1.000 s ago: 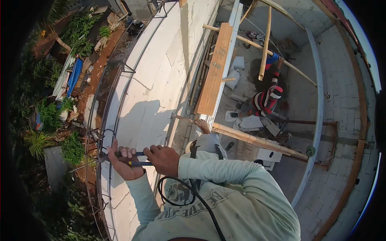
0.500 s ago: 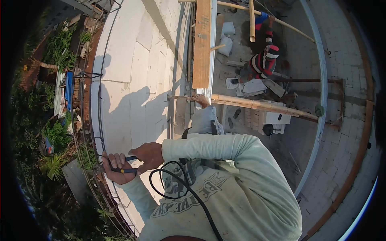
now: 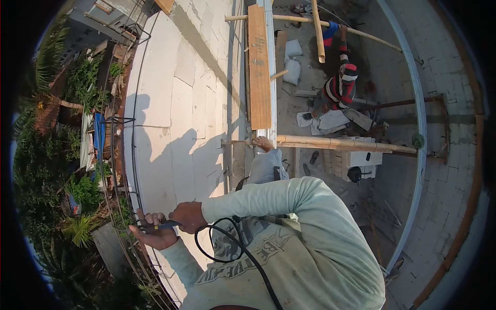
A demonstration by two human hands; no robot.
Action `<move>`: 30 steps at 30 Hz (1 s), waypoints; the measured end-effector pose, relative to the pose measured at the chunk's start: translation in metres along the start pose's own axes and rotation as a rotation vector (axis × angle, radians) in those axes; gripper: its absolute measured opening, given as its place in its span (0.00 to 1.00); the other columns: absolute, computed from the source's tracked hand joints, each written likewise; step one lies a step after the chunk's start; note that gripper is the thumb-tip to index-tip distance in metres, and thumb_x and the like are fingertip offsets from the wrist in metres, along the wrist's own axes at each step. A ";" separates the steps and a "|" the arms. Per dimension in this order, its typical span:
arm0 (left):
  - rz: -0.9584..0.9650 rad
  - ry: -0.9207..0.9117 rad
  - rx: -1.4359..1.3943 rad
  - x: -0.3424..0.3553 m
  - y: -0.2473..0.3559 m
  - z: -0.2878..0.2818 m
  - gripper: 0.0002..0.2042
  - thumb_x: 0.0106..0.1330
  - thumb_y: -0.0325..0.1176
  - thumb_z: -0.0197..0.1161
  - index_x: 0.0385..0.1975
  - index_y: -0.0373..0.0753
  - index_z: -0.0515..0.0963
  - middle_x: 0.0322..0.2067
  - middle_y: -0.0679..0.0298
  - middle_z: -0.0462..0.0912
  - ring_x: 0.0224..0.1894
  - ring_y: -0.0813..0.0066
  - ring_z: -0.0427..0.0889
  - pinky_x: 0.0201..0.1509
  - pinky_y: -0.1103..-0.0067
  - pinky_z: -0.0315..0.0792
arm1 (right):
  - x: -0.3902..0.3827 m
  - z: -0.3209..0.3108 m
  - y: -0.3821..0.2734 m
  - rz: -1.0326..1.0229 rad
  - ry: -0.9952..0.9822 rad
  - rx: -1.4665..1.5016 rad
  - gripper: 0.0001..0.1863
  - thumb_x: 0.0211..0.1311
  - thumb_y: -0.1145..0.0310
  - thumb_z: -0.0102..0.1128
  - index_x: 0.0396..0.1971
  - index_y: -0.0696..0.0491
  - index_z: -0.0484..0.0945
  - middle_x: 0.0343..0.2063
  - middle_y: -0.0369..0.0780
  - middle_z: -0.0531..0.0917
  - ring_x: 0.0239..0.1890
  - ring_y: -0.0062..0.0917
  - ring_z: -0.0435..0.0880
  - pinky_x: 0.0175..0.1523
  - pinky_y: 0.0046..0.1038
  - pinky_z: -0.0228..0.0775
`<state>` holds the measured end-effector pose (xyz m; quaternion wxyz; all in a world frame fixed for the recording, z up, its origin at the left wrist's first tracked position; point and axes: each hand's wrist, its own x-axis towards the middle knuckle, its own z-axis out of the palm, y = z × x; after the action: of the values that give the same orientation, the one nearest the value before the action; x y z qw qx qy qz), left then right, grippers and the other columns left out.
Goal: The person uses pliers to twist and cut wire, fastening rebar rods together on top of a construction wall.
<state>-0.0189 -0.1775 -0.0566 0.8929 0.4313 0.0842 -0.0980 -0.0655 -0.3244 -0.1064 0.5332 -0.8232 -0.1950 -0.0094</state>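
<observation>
My right hand (image 3: pixel 188 217) is closed around the handles of a pair of pliers (image 3: pixel 168 225) with blue and yellow grips. Palm up, my left hand (image 3: pixel 156 237) cups the pliers' front part between thumb and curled fingers. Both hands are at the outer edge of a pale block wall (image 3: pixel 178 155), beside a cage of thin steel rebar (image 3: pixel 135 175). The pliers' jaws, and whatever they may grip, are hidden by my left fingers. A black cable (image 3: pixel 253 258) loops over the front of my pale green shirt.
My bare foot (image 3: pixel 264 143) rests by a metal channel and a wooden plank (image 3: pixel 259 72). A bamboo pole (image 3: pixel 336 143) crosses the drop to the right. A person in a striped top (image 3: pixel 338 88) works on the floor below. Trees (image 3: pixel 51 181) lie below on the left.
The pliers' handles have come together as my right hand closed further round them. My view has shifted slightly, and the scene sits lower in it.
</observation>
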 end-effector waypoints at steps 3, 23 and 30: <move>0.036 0.081 -0.072 -0.014 0.003 0.002 0.29 0.64 0.57 0.56 0.51 0.35 0.74 0.23 0.63 0.76 0.27 0.70 0.76 0.36 0.74 0.73 | 0.004 -0.040 -0.001 0.284 -0.655 0.884 0.16 0.55 0.73 0.52 0.42 0.68 0.71 0.33 0.53 0.80 0.32 0.43 0.83 0.34 0.44 0.79; 0.043 0.352 0.000 0.004 0.007 0.023 0.21 0.67 0.49 0.57 0.45 0.35 0.73 0.16 0.69 0.68 0.17 0.78 0.67 0.27 0.77 0.63 | -0.006 0.004 -0.015 0.122 0.025 -0.241 0.22 0.49 0.76 0.59 0.48 0.58 0.69 0.38 0.46 0.77 0.38 0.42 0.80 0.39 0.40 0.73; 0.070 0.020 -0.109 -0.009 0.008 0.013 0.34 0.64 0.60 0.53 0.59 0.36 0.66 0.36 0.54 0.81 0.39 0.62 0.80 0.43 0.71 0.76 | 0.018 -0.048 -0.004 0.615 -0.587 1.120 0.14 0.62 0.68 0.59 0.39 0.64 0.75 0.23 0.42 0.79 0.19 0.24 0.79 0.21 0.24 0.69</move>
<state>-0.0249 -0.1819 -0.0411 0.9170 0.3857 0.0834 -0.0579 -0.0409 -0.3591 -0.0780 0.7807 -0.4112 -0.0645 0.4661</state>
